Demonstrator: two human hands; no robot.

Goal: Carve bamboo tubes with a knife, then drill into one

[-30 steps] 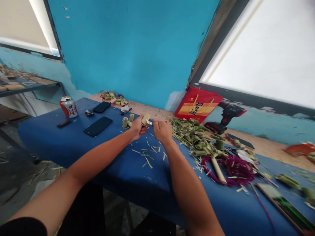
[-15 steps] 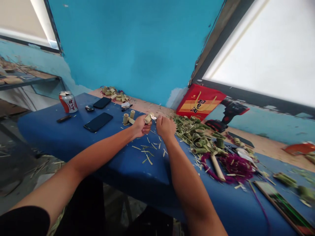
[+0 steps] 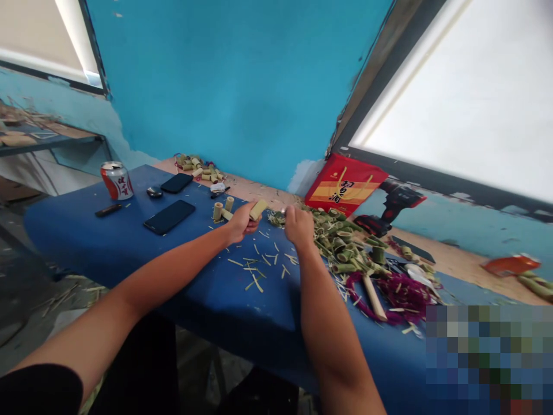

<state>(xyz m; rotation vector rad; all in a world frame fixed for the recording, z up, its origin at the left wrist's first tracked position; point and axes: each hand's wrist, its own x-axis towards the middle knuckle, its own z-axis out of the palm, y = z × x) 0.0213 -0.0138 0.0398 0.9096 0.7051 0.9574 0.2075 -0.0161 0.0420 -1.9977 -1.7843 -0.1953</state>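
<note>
From my remote post I watch a worker's left hand (image 3: pixel 242 223) grip a short, pale bamboo piece (image 3: pixel 258 210) above a blue-topped bench (image 3: pixel 194 265), fingers wrapped around its lower part and one end tipped up. The right hand (image 3: pixel 299 225), just beside it, is curled into a fist on a small metal tool (image 3: pixel 283 211); only a bright bit of it shows to me, a little apart from the bamboo.

Close by the left hand, two cut tubes (image 3: pixel 218 211) stand upright, with another lying against them. Thin shavings (image 3: pixel 254 276) litter the surface in front of the hands. Beyond the right hand I see a heap of green bamboo offcuts (image 3: pixel 343 242), then a wooden stick (image 3: pixel 374 297) lying across tangled purple cord (image 3: pixel 406 297).

Farther left rest two dark phones (image 3: pixel 170 217), a black stick-like item (image 3: pixel 108 210) and a red-and-silver can (image 3: pixel 117 181). Toward the blue wall (image 3: pixel 228 86), more bamboo bits (image 3: pixel 201 169) are piled; a red bag (image 3: pixel 345 187) leans at right, a cordless drill (image 3: pixel 400 199) alongside. Blocky pixels hide the lower right corner from me.
</note>
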